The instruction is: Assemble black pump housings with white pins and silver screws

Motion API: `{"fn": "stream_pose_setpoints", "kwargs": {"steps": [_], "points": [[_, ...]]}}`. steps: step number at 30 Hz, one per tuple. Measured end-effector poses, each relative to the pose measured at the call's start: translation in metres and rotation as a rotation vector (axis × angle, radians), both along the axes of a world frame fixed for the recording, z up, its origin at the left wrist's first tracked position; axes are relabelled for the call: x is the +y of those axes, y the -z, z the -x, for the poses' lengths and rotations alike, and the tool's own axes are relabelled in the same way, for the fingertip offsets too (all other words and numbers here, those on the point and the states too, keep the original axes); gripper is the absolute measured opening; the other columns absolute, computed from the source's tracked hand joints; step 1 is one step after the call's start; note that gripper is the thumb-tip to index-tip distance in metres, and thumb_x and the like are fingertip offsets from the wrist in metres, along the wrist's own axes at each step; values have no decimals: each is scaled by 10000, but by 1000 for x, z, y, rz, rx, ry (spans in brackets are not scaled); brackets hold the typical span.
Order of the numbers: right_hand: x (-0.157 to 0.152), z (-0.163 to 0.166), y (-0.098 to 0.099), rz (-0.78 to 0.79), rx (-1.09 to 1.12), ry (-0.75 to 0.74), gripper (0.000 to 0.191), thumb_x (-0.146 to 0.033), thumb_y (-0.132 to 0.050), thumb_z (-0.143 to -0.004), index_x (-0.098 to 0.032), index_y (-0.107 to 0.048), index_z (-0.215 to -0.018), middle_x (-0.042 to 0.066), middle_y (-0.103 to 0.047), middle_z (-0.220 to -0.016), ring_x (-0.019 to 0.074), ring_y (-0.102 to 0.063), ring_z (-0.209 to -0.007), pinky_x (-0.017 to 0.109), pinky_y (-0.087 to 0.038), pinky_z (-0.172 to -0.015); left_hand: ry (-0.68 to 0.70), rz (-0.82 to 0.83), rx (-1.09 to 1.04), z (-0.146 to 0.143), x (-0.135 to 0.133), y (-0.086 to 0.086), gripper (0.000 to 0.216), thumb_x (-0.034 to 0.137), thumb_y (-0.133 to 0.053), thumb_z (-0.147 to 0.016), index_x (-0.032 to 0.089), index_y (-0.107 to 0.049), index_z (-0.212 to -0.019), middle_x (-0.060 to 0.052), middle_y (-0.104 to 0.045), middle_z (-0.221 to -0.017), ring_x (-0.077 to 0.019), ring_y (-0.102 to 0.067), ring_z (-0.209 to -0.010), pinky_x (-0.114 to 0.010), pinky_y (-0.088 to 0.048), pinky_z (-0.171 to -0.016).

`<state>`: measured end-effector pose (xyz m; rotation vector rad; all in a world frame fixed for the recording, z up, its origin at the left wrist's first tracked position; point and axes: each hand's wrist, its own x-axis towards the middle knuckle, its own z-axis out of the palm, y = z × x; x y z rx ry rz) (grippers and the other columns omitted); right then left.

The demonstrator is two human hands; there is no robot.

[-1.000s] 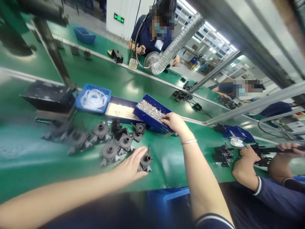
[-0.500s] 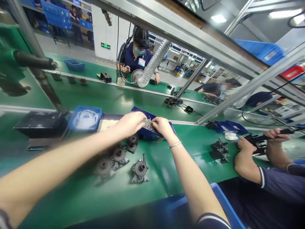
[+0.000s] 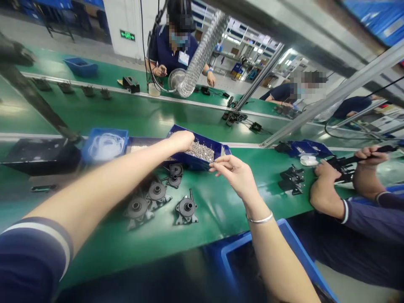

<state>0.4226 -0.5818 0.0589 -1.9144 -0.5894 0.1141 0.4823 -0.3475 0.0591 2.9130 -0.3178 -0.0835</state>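
My left hand (image 3: 183, 141) reaches into a blue bin (image 3: 198, 163) full of small metal screws (image 3: 203, 151). Its fingers curl down among them, and what they grip is hidden. Just off the bin's front right corner, my right hand (image 3: 233, 171) pinches a small screw between thumb and fingertips. On the green bench in front of the bin stand several dark round motor-like housings with a central shaft. One housing (image 3: 186, 208) sits apart to the right, while another housing (image 3: 157, 190) stands in the group partly under my left forearm.
Left of the screws are a blue tray (image 3: 105, 145) of white rings and a black box (image 3: 39, 155). A blue crate (image 3: 225, 256) is below the bench edge. At right, a co-worker's hands (image 3: 328, 170) hold a black tool near black parts (image 3: 292, 179). A metal post (image 3: 303, 107) slants behind.
My right hand has come out of the screws, toward me and right, with its fingertips pinched. My left hand stays in the bin. The view has shifted downward.
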Motion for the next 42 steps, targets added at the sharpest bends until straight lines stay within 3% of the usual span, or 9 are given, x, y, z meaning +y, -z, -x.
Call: {"fn": "stream_pose_setpoints", "kwargs": {"steps": [6,11,15,19,24,28,34,38,42], "points": [[-14,64,44,146,140,-44,174,-373,-707,-829,-205,-692,-870,27,-722,-834,176,-662,-772,302,-526,-720,-3,-43,-36,-5,-1,5,139,223,-719,-773,129,-761,-866,-99,-735,-829,-241,-675,-882,-273,-469,-757],[-14,83,69,213,78,-27,141,-366,-652,-863,-229,-682,-845,26,-708,-866,189,-651,-803,318,-520,-732,-7,-48,-94,0,-3,4,106,191,-722,-769,95,-755,-802,-123,-725,-772,-265,-684,-835,-293,-471,-729],[-12,90,74,238,-26,20,123,-357,-617,-892,-246,-639,-842,16,-694,-821,187,-656,-747,320,-548,-713,1,0,-154,3,0,7,154,223,-689,-826,99,-765,-880,-137,-744,-847,-271,-689,-860,-308,-474,-738],[-15,95,76,341,-316,-116,101,-281,-516,-970,-269,-604,-921,48,-689,-904,211,-656,-860,363,-554,-796,-24,77,-254,12,3,1,206,211,-620,-891,105,-762,-996,-144,-746,-960,-276,-679,-947,-348,-475,-818],[-24,93,71,400,-587,-211,157,-182,-499,-980,-239,-598,-1086,73,-709,-1034,205,-656,-967,372,-549,-879,87,318,-419,69,0,-22,174,179,-611,-893,129,-769,-948,-87,-748,-976,-232,-681,-952,-339,-483,-854],[-21,70,41,352,-724,-2,229,-182,-510,-972,-248,-605,-1170,79,-704,-1104,212,-647,-1056,393,-520,-965,233,403,-302,145,-3,-25,147,178,-598,-901,188,-741,-935,-11,-747,-945,-178,-683,-893,-291,-500,-820],[19,-18,-7,502,-824,45,205,-209,-508,-965,-158,-686,-1053,131,-677,-1108,249,-618,-1093,402,-483,-1009,219,290,-138,207,-8,22,127,193,-547,-948,207,-642,-1031,-16,-727,-963,-192,-678,-891,-294,-514,-768],[50,-78,-2,851,-659,-10,180,-190,-661,-859,-103,-726,-1002,154,-696,-998,275,-656,-940,415,-522,-917,206,173,-116,208,-17,44,134,147,-492,-960,170,-619,-999,-45,-713,-908,-210,-672,-863,-323,-527,-771],[62,-102,14,1009,-561,-56,49,-185,-739,-794,-144,-748,-768,106,-704,-777,250,-662,-836,372,-533,-862,240,125,-143,206,-26,41,156,105,-457,-962,147,-608,-955,-61,-697,-880,-208,-663,-840,-338,-541,-801]]}}
